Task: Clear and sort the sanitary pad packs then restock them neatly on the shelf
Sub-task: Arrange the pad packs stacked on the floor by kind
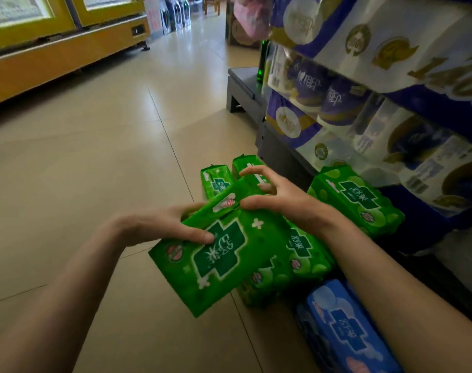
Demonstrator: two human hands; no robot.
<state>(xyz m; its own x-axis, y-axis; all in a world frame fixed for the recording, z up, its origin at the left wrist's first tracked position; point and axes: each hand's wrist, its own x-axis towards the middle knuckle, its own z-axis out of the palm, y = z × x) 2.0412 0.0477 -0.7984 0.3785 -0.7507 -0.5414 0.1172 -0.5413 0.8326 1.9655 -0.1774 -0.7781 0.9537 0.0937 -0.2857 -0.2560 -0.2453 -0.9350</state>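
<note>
My left hand (159, 224) grips a large green sanitary pad pack (229, 262) by its left edge, thumb on the front, and holds it tilted above the floor. My right hand (272, 195) hovers over the pack's upper end with fingers spread and curled; its thumb touches the pack. Under it lie more green packs (307, 254). Two small green packs (216, 180) stand behind on the floor. Another green pack (356, 200) leans against the shelf base. Blue packs (345, 329) lie at the lower right.
A shelf (283, 154) on the right carries purple and white toilet roll bundles (364, 109). A dark low platform (243, 87) stands farther back. Yellow freezer cabinets (54, 49) line the left side. Beige floor tiles (108, 157) stretch between them.
</note>
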